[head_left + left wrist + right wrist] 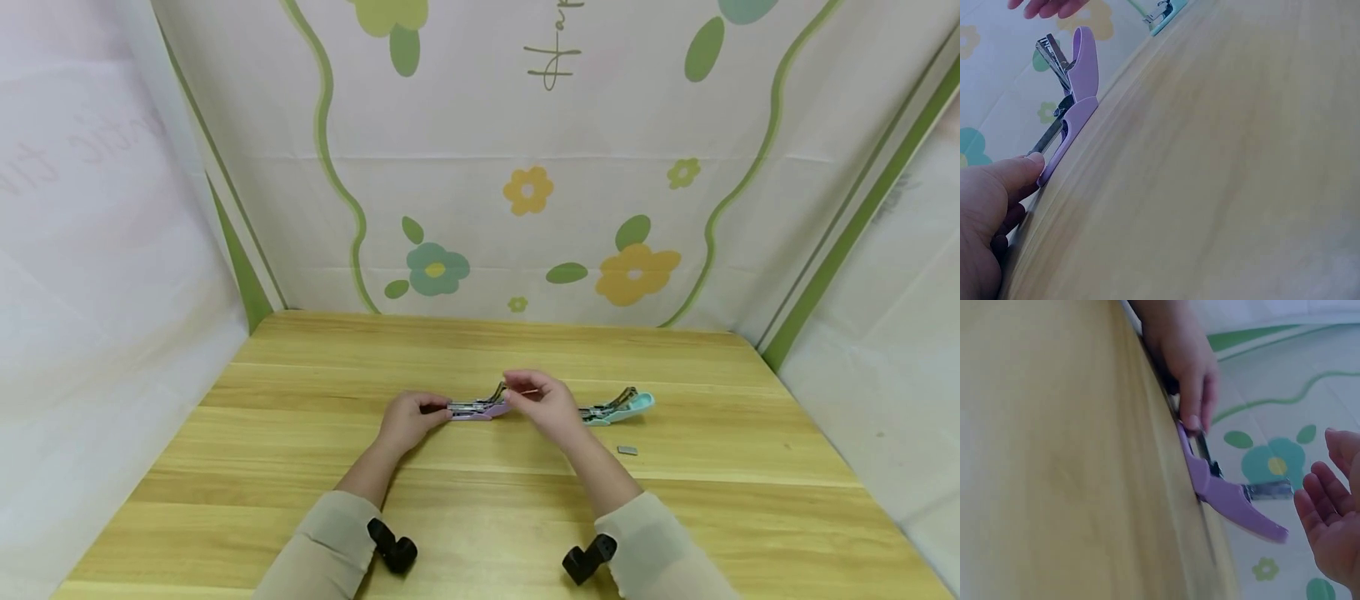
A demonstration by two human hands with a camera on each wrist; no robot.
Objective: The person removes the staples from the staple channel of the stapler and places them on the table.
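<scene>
A purple stapler (480, 412) lies opened out on the wooden table, its metal magazine tilted up from the purple top cover (1087, 62). With thumb and fingers, my left hand (408, 421) pinches the end of its base. My right hand (551, 408) is raised beside the lifted magazine, with its fingers (1322, 494) gently bent and nothing seen between them. In the right wrist view a gap shows between those fingers and the metal magazine (1269, 489). Just right of this hand, a teal stapler (639, 404) also lies opened out, partly hidden by it.
A small grey strip of staples (627, 450) lies on the table (487, 500) in front of the teal stapler. A printed cloth (480, 108) with flowers hangs behind the table's back edge, and pale cloth walls (97, 250) stand at both sides.
</scene>
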